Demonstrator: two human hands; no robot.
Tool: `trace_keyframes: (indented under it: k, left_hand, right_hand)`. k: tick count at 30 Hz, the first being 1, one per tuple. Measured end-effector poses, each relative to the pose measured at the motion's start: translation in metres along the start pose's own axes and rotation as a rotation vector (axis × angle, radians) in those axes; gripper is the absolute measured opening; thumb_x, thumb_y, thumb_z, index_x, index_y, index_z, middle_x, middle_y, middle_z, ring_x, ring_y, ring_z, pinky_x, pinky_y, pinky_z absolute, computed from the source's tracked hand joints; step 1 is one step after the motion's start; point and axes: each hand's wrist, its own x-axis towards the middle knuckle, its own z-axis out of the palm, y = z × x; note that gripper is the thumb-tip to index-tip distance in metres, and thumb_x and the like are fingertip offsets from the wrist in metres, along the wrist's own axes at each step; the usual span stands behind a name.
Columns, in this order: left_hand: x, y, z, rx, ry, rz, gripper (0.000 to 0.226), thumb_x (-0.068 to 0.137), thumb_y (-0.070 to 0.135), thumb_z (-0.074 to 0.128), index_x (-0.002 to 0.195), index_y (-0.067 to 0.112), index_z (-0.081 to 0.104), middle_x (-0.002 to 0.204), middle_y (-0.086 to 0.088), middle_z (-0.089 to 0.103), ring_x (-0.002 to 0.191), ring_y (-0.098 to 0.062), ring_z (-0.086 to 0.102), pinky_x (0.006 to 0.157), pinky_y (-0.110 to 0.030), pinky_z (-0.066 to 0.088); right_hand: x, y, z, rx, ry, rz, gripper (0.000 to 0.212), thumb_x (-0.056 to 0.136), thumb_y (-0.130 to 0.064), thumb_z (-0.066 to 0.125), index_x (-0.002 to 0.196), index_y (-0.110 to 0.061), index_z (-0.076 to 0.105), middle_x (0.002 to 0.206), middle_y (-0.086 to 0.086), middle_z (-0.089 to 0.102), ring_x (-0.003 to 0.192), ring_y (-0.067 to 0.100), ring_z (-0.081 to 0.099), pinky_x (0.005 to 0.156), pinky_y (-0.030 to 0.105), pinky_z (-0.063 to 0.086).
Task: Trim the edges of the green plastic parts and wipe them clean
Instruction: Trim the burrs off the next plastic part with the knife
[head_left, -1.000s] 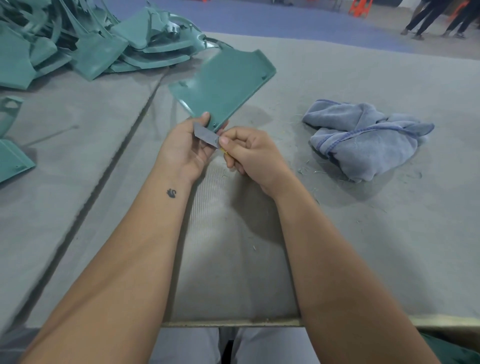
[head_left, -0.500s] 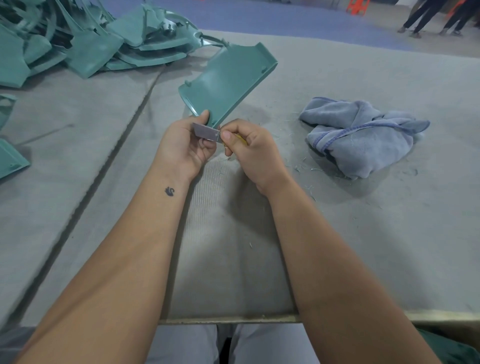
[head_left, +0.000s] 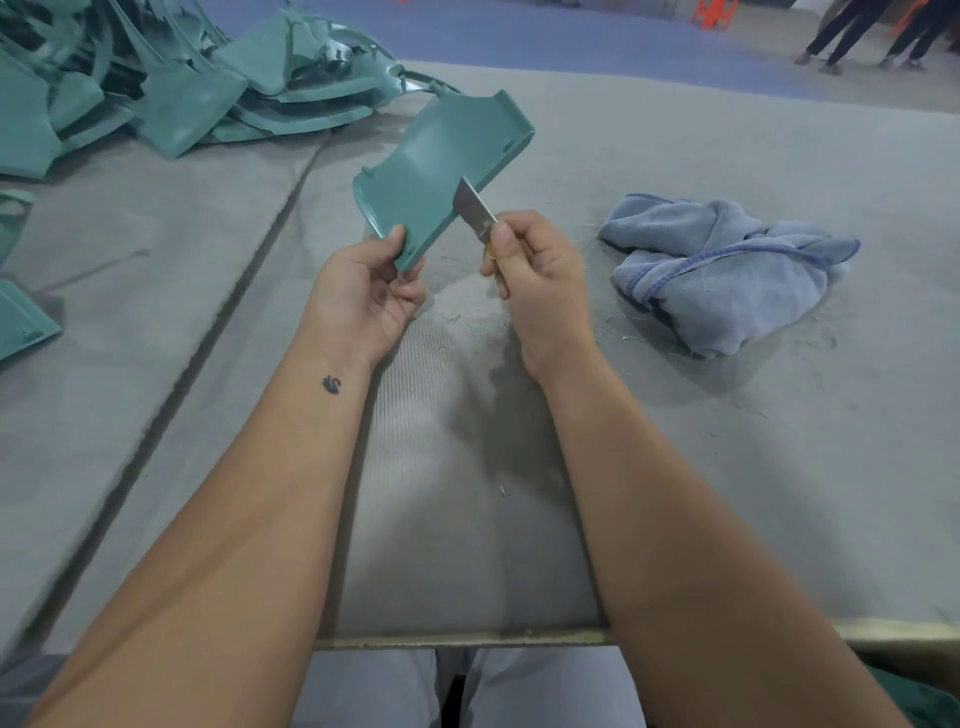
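Above the grey table (head_left: 727, 493), the left hand (head_left: 363, 291) is gripping the near corner of a green plastic part (head_left: 436, 171), holding it raised and tilted. The right hand (head_left: 540, 275) is pinching a knife (head_left: 475, 213), its blade lying against the part's right edge. A blue cloth (head_left: 727, 270) is lying crumpled to the right; more green parts (head_left: 156, 88) are lying heaped at far left.

I see a grey felt-covered bench (head_left: 727, 493) with a dark seam (head_left: 218, 312) running diagonally across its left side and a pale strip along its near edge. Beyond the bench lies a blue floor (head_left: 519, 31), where the legs of people (head_left: 857, 31) stand near an orange stool (head_left: 719, 13) at the far right.
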Motion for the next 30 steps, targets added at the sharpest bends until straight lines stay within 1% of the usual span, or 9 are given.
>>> trace_keyframes:
  k: [4,7,9,12,15,20,27,29,30]
  left_hand:
    - [0.001,0.000,0.001,-0.027,0.024,0.000,0.015,0.096,0.004,0.047,0.087,0.009,0.058,0.058,0.001,0.058,0.047,-0.005,0.045,0.043,-0.013,0.030]
    - [0.002,0.000,0.003,-0.021,0.090,-0.004,0.016,0.096,0.004,0.049,0.081,0.007,0.056,0.053,-0.001,0.052,0.043,-0.007,0.041,0.041,-0.014,0.031]
    - [0.002,-0.001,0.004,0.001,0.090,0.006,0.015,0.095,0.002,0.049,0.083,0.007,0.057,0.055,0.000,0.052,0.043,-0.007,0.042,0.041,-0.014,0.030]
    - [0.001,-0.002,0.007,0.032,0.069,0.028,0.014,0.094,0.000,0.049,0.086,0.009,0.057,0.061,0.001,0.056,0.044,-0.006,0.047,0.043,-0.014,0.028]
    - [0.001,-0.002,0.008,0.058,0.056,0.035,0.014,0.094,0.001,0.049,0.086,0.010,0.056,0.060,0.003,0.058,0.044,-0.005,0.050,0.043,-0.014,0.027]
    - [0.000,-0.003,0.008,0.095,0.032,0.038,0.015,0.094,0.002,0.048,0.087,0.012,0.056,0.059,0.004,0.060,0.044,-0.004,0.048,0.042,-0.014,0.029]
    - [-0.002,-0.003,0.010,0.129,0.029,0.042,0.015,0.094,0.003,0.049,0.086,0.013,0.057,0.058,0.005,0.061,0.046,-0.003,0.046,0.042,-0.013,0.027]
    - [-0.002,-0.003,0.009,0.130,0.038,0.029,0.017,0.094,0.003,0.048,0.084,0.013,0.057,0.056,0.005,0.058,0.045,-0.002,0.045,0.040,-0.012,0.027]
    - [-0.001,-0.003,0.008,0.120,0.043,0.022,0.018,0.095,0.002,0.047,0.083,0.013,0.056,0.055,0.005,0.056,0.045,-0.002,0.044,0.040,-0.012,0.026]
  right_hand:
    - [-0.001,0.001,0.005,-0.098,-0.142,-0.011,0.024,0.095,-0.004,0.052,0.079,-0.020,0.059,0.062,0.001,0.051,0.054,0.001,0.043,0.058,0.017,0.036]
    - [-0.002,0.002,0.008,-0.224,-0.260,-0.033,0.023,0.093,-0.001,0.054,0.078,-0.018,0.060,0.061,0.000,0.052,0.059,0.009,0.047,0.061,0.024,0.041]
    - [-0.002,0.002,0.008,-0.209,-0.242,-0.026,0.021,0.093,-0.001,0.054,0.079,-0.016,0.061,0.062,0.001,0.053,0.062,0.013,0.048,0.064,0.028,0.042]
    - [-0.003,0.001,0.006,-0.185,-0.189,-0.018,0.023,0.093,-0.003,0.054,0.078,-0.018,0.061,0.062,0.001,0.052,0.063,0.010,0.047,0.064,0.023,0.041]
    - [-0.004,0.000,0.006,-0.188,-0.168,-0.012,0.026,0.094,-0.005,0.054,0.076,-0.023,0.061,0.063,0.000,0.052,0.063,0.008,0.047,0.063,0.019,0.039]
    - [-0.005,-0.001,0.006,-0.172,-0.154,-0.016,0.028,0.093,-0.003,0.054,0.075,-0.023,0.061,0.068,0.002,0.055,0.063,0.006,0.049,0.066,0.020,0.042]
    - [-0.005,0.000,0.004,-0.154,-0.126,-0.024,0.019,0.093,-0.001,0.054,0.080,-0.012,0.064,0.068,-0.001,0.056,0.062,0.005,0.049,0.064,0.016,0.042]
    - [-0.005,0.000,0.005,-0.152,-0.104,-0.030,0.021,0.092,-0.003,0.054,0.078,-0.015,0.063,0.065,-0.003,0.054,0.060,0.004,0.048,0.062,0.016,0.041]
    - [-0.004,0.000,0.005,-0.116,-0.057,-0.021,0.022,0.093,-0.004,0.054,0.077,-0.018,0.061,0.064,-0.003,0.052,0.059,0.005,0.045,0.061,0.018,0.039]
